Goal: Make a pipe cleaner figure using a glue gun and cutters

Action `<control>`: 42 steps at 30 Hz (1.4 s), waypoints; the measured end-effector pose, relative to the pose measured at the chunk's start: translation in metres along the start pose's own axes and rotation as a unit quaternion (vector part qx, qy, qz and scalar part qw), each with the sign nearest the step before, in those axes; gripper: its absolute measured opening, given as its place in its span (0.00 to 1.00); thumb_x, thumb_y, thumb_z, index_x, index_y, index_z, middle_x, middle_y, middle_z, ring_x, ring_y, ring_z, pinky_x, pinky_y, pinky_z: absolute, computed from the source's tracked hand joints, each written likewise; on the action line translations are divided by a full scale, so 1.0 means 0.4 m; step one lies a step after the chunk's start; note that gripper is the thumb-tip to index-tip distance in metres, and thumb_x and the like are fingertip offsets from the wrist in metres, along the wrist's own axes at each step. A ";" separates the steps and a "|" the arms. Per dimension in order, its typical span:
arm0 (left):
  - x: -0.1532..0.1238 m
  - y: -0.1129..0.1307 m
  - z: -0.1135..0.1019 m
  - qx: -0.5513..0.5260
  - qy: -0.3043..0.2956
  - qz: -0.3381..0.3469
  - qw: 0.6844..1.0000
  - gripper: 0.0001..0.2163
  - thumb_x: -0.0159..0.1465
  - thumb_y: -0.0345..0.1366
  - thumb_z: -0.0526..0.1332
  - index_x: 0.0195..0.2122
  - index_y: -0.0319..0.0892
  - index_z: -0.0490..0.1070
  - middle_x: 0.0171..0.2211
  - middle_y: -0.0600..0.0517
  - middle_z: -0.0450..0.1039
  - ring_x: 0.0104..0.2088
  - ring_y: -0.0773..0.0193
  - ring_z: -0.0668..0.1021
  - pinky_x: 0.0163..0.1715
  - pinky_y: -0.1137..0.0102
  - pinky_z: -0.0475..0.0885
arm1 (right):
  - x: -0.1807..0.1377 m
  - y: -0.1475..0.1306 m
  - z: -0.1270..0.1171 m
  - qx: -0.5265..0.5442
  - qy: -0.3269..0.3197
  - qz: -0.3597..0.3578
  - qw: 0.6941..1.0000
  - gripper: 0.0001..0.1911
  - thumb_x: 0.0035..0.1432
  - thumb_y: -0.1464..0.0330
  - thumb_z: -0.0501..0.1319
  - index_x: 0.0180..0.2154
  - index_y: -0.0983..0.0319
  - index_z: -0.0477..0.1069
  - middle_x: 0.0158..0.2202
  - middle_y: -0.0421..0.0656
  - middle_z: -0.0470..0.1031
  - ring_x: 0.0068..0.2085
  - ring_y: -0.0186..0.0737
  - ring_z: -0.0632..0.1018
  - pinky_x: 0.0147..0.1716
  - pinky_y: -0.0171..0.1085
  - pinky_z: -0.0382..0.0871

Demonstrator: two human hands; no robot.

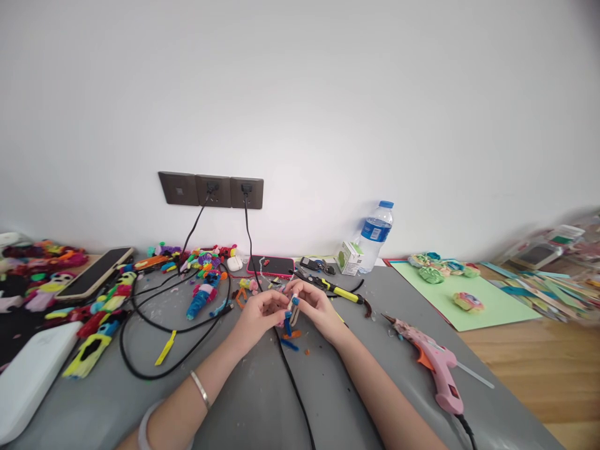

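My left hand and my right hand meet over the grey mat, fingers curled in. Between them they pinch a small craft figure with blue and pink parts. A few blue and orange scraps lie on the mat just below the hands. A black cable runs under them toward me. A silver bracelet sits on my left wrist.
A pink glue gun lies to the right. Behind the hands are a yellow-handled tool, a pink-cased phone and a water bottle. Many colourful figures and another phone lie left; green paper right.
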State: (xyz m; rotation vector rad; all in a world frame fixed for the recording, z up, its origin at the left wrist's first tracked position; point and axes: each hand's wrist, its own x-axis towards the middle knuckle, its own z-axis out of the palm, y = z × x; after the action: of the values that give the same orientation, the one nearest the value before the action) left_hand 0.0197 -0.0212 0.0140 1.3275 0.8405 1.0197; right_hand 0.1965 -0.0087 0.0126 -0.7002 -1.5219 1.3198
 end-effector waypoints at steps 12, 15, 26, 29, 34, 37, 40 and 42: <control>0.004 -0.005 -0.004 0.020 0.028 0.035 0.999 0.10 0.57 0.40 0.66 0.34 0.40 0.73 0.27 0.53 0.73 0.26 0.67 0.73 0.29 0.72 0.68 | 0.003 0.002 0.000 -0.022 0.005 -0.013 1.000 0.15 0.59 0.55 0.63 0.31 0.60 0.67 0.40 0.45 0.69 0.42 0.41 0.71 0.43 0.39 0.65; 0.004 -0.004 -0.005 0.046 0.042 0.052 0.997 0.09 0.56 0.40 0.66 0.33 0.40 0.73 0.27 0.53 0.72 0.26 0.67 0.72 0.29 0.72 0.68 | 0.002 0.001 0.001 -0.025 0.004 -0.006 1.000 0.17 0.59 0.55 0.63 0.30 0.60 0.65 0.39 0.44 0.70 0.42 0.41 0.71 0.43 0.39 0.65; -0.004 0.000 -0.008 0.202 0.062 0.146 0.966 0.05 0.61 0.35 0.62 0.33 0.42 0.78 0.27 0.52 0.76 0.26 0.65 0.74 0.27 0.72 0.67 | 0.000 -0.001 0.001 -0.013 -0.013 0.022 1.000 0.20 0.57 0.53 0.63 0.27 0.60 0.62 0.39 0.44 0.72 0.41 0.42 0.72 0.43 0.40 0.66; -0.007 0.005 -0.013 0.250 0.064 0.214 0.942 0.06 0.63 0.32 0.61 0.34 0.44 0.79 0.32 0.50 0.78 0.31 0.63 0.78 0.33 0.71 0.71 | 0.000 -0.002 0.001 -0.002 -0.021 0.031 0.999 0.20 0.57 0.53 0.64 0.26 0.60 0.62 0.39 0.45 0.73 0.41 0.42 0.73 0.43 0.40 0.66; -0.013 0.003 -0.019 0.305 0.054 0.270 0.912 0.08 0.65 0.31 0.59 0.37 0.46 0.78 0.35 0.50 0.78 0.36 0.63 0.79 0.39 0.69 0.72 | -0.002 0.003 0.000 0.019 -0.028 0.038 0.999 0.18 0.58 0.56 0.64 0.26 0.61 0.62 0.41 0.44 0.73 0.42 0.42 0.73 0.45 0.40 0.64; -0.016 0.002 -0.020 0.344 0.053 0.281 0.894 0.08 0.67 0.31 0.58 0.39 0.46 0.78 0.36 0.50 0.78 0.38 0.63 0.79 0.41 0.69 0.72 | -0.003 0.008 -0.002 0.027 -0.030 0.039 0.998 0.17 0.58 0.57 0.64 0.26 0.61 0.63 0.41 0.44 0.73 0.42 0.41 0.73 0.46 0.40 0.63; -0.018 0.004 -0.023 0.377 0.046 0.283 0.881 0.09 0.68 0.31 0.56 0.40 0.46 0.77 0.38 0.50 0.78 0.39 0.62 0.79 0.42 0.69 0.72 | -0.003 0.008 -0.002 0.026 -0.028 0.042 0.998 0.18 0.58 0.57 0.64 0.26 0.61 0.63 0.41 0.44 0.73 0.42 0.41 0.74 0.46 0.40 0.63; -0.017 0.005 -0.026 0.391 0.042 0.280 0.876 0.10 0.68 0.32 0.55 0.41 0.46 0.77 0.39 0.49 0.78 0.40 0.61 0.79 0.43 0.68 0.72 | -0.004 0.006 -0.001 0.022 -0.027 0.045 0.998 0.18 0.58 0.56 0.64 0.26 0.61 0.63 0.41 0.44 0.73 0.42 0.42 0.73 0.46 0.40 0.64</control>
State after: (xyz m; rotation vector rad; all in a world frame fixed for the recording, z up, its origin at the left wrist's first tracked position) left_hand 0.0075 -0.0240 0.0146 2.3304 1.0099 1.2364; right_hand 0.1970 -0.0091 0.0098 -0.7171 -1.5150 1.4454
